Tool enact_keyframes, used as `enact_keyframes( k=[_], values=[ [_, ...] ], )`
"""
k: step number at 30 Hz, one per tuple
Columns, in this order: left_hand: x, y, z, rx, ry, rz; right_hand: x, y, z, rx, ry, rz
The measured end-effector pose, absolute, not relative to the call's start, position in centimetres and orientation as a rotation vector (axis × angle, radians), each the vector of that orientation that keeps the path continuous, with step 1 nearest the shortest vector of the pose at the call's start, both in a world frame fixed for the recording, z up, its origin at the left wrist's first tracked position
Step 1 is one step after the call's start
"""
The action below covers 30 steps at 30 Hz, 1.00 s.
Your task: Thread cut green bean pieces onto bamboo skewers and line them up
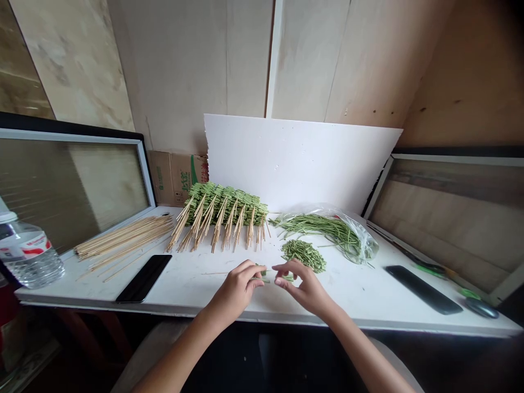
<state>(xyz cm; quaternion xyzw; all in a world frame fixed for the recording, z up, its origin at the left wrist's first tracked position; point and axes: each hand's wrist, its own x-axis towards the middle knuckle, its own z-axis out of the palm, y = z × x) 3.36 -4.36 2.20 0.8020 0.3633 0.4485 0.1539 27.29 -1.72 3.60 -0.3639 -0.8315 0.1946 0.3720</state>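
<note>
Left hand (237, 288): grip pinched at the fingertips on a thin skewer (215, 273). The stick's bare end pokes out to the left, low over the bench (192, 292). The rest is hidden behind the knuckles.
Right hand (306, 288): thumb and forefinger clenched on a short bean piece (288, 277), held just beside the left fingertips. Whether green bits already sit on the skewer tip is hard to make out; the fingers cover the gap.

Just behind the hands: small heap of cut beans (303, 254). Further back right, a clear plastic bag (360, 234) of long uncut beans.
Behind left: row of loaded skewers (223, 213), green ends to the wall, and beside it a bundle of bare sticks (123, 237).
Black phone (144, 278) lies flat near the front edge, left. Water bottle (24, 254) is cut off by the frame edge.
Right: a dark flat slab (423, 289), identity unclear, and a green-handled tool (429, 268), partly hidden.
White board (298, 161) leans on the wall and half covers a cardboard box (176, 174).
</note>
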Motion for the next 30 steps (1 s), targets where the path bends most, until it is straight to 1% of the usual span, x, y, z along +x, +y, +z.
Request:
enact_keyframes(
  k=[2, 4, 11, 19, 22, 28, 30],
  values=[
    [3.6, -4.4, 2.2, 2.288, 1.004, 1.336, 26.3, -2.5, 3.9, -0.838, -2.094, 0.633],
    [3.7, -4.5, 2.4, 2.287, 0.995, 1.358, 25.7, -3.0, 3.9, -0.780, -2.054, 0.675],
    [3.4, -4.7, 3.1, 2.275, 1.094, 1.447, 25.7, -3.2, 4.1, -0.799, -1.906, 0.561],
    [4.2, -5.6, 3.0, 2.358, 0.991, 1.411, 25.0, -4.0, 4.1, -0.740, -1.959, 0.490],
    [4.5, -5.7, 2.8, 2.389, 0.952, 1.394, 24.7, -4.2, 3.6, -0.730, -1.943, 0.552],
    [3.8, -5.2, 2.8, 2.399, 0.935, 1.322, 24.4, -4.6, 3.9, -0.695, -1.940, 0.801],
    [3.3, -4.8, 2.9, 2.346, 0.967, 1.285, 25.0, -4.1, 4.3, -0.712, -1.968, 0.804]
  ],
)
